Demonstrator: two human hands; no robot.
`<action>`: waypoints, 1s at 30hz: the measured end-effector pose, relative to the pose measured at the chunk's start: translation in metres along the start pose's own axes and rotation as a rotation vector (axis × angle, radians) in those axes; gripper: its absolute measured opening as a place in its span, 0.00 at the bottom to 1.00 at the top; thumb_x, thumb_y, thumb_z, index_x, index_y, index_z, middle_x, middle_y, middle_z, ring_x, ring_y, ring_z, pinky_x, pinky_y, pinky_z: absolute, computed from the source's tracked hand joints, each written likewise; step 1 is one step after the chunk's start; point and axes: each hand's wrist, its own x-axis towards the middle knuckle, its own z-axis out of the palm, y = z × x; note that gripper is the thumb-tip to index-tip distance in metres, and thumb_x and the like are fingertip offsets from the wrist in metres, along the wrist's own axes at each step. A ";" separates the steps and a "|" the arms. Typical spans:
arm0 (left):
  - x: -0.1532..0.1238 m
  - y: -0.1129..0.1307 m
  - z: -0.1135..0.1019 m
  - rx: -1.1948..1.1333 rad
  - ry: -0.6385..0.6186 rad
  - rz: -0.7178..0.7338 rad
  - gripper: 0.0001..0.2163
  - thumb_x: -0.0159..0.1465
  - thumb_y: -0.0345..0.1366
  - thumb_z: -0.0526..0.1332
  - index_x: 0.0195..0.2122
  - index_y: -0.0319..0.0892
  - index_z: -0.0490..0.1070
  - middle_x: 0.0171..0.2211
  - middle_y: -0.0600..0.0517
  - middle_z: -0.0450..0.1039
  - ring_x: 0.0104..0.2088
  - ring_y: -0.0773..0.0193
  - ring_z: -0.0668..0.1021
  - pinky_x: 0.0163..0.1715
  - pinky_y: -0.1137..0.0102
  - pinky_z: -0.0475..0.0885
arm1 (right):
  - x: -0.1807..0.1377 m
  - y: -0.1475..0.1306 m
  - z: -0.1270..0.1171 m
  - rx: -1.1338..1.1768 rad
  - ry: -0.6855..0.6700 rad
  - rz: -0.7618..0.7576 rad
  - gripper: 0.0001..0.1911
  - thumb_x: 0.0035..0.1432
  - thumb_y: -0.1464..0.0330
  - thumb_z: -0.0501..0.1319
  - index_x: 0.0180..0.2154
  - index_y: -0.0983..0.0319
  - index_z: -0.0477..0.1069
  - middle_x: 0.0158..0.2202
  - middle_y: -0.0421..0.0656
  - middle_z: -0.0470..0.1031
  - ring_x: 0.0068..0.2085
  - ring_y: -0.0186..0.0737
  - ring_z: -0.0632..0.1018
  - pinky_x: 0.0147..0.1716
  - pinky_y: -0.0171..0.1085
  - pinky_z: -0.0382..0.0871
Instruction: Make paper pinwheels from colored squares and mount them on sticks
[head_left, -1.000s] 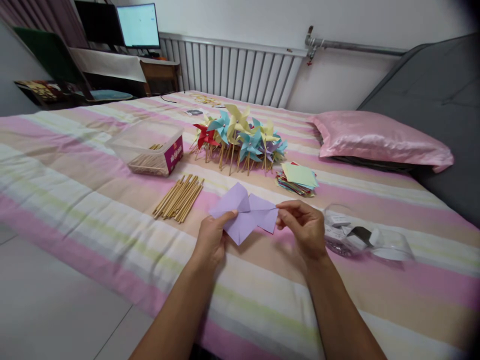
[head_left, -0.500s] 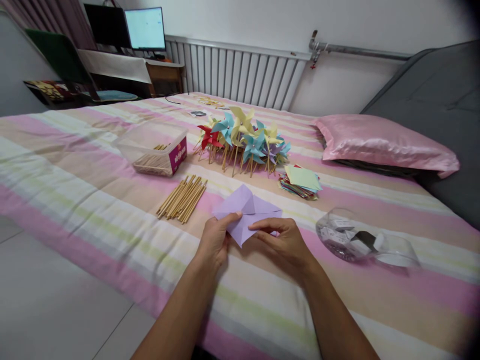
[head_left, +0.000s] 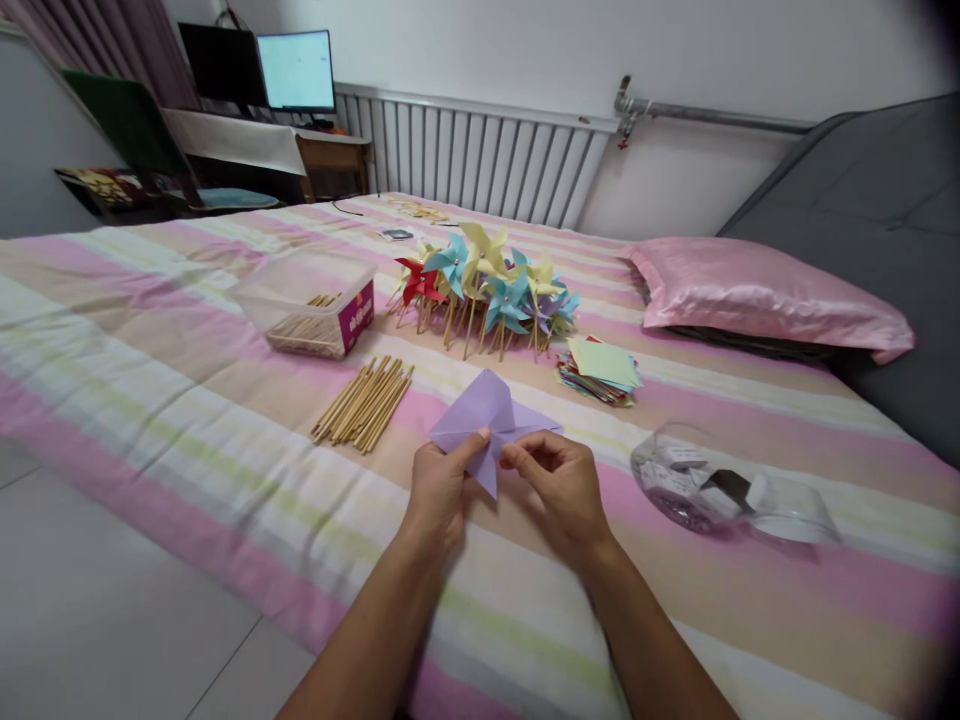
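Note:
A purple paper square, cut in from its corners, is held above the bed between both hands. My left hand grips it from the left, thumb pressed near the centre and the other fingers underneath. With thumb and forefinger, my right hand pinches a flap of the paper close to the middle. One pointed flap hangs down between the hands. Left of the paper lies a bundle of thin wooden sticks. Finished paper pinwheels on sticks stand in a cluster beyond it.
A stack of coloured paper lies right of the pinwheels. Nearer right is a clear plastic jar with small contents, beside a clear lid. A plastic box holding sticks stands at left; a pink pillow lies at right.
My right thumb and fingers have closed on a flap and drawn it in toward the paper's centre. The paper now looks more bent. The view has tilted slightly upward.

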 end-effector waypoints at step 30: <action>-0.005 0.000 0.003 0.291 0.032 0.107 0.10 0.47 0.37 0.71 0.23 0.35 0.76 0.20 0.53 0.72 0.22 0.70 0.71 0.24 0.74 0.66 | -0.002 0.005 0.004 -0.017 0.163 0.076 0.12 0.50 0.60 0.67 0.26 0.63 0.74 0.24 0.41 0.76 0.26 0.36 0.78 0.28 0.33 0.69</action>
